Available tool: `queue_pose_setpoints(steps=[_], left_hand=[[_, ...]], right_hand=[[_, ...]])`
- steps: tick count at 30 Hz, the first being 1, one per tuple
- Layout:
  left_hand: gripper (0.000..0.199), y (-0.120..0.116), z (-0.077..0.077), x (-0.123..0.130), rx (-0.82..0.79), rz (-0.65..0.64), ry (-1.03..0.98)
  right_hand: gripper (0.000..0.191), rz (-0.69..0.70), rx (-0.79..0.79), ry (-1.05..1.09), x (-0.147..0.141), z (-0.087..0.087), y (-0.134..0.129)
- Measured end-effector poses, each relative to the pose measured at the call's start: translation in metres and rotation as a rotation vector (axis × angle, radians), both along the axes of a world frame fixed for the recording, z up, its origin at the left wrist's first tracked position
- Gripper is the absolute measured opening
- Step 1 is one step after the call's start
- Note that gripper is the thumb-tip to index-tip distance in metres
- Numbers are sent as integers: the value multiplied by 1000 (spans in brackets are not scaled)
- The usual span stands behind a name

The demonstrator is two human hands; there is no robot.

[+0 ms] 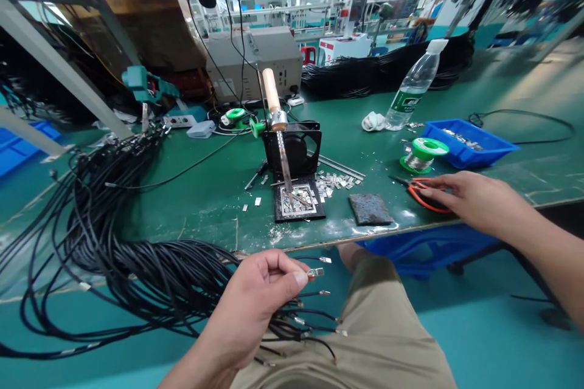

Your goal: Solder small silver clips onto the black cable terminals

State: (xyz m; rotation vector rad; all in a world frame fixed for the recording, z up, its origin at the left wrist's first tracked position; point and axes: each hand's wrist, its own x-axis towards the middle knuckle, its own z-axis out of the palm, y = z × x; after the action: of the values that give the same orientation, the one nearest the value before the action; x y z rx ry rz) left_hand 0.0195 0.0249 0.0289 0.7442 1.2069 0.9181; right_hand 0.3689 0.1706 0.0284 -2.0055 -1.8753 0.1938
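Note:
Between the thumb and fingers of my left hand (262, 295) is the end of a black cable, with its metal USB plug (316, 272) sticking out to the right. Other black cables (173, 267) with metal ends lie below and behind this hand, over the table edge and my lap. My right hand (469, 194) is closed on the orange handles of small pliers (426, 194) at the table's front edge. The pliers' dark jaws point left. In the middle, a wooden-handled soldering iron (272, 94) points down at a tray (279, 213) of small metal pieces.
A black fan (294, 152) stands behind the tray, with loose metal shells (335, 183) beside it. A grey pad (370, 209), a solder spool (420, 158), a blue bin (474, 149) and a plastic bottle (413, 91) stand to the right. A grey machine (253, 61) is behind.

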Motion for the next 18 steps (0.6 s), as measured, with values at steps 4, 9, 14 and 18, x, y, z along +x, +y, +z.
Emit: queue_pose_setpoints(steps=[4, 9, 14, 18], left_hand=[[25, 2, 0, 0, 38, 52, 36], [21, 7, -4, 0, 103, 81, 85], [19, 13, -4, 3, 152, 109, 139], [19, 18, -3, 4, 179, 110, 157]], right_hand=[[20, -102, -85, -25, -8, 16, -13], [15, -106, -24, 98, -27, 17, -56], [28, 296, 79, 480, -81, -19, -112], [26, 420, 24, 645, -129, -38, -130]])
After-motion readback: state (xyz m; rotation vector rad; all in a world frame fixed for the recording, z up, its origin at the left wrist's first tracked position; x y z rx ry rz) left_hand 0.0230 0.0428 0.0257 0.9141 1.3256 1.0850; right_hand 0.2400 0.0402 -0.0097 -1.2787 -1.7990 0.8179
